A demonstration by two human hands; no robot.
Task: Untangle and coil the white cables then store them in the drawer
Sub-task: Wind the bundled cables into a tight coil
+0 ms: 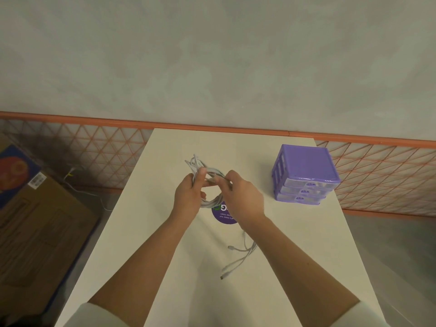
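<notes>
A bundle of white cables [208,201] is looped into a coil above the middle of the white table [146,232]. My left hand [188,197] grips the coil's left side, with several short cable ends sticking up beyond its fingers. My right hand [243,197] pinches strands at the coil's right side. Loose cable tails with plugs [238,258] hang down and trail on the table below my right wrist. A purple drawer unit [304,175] with three translucent drawers, all closed, stands at the right of the table.
A round purple sticker [223,214] lies on the table under the coil. A cardboard box [35,223] sits on the floor at the left, beside a white cord. An orange lattice fence [377,175] runs behind the table below a grey wall.
</notes>
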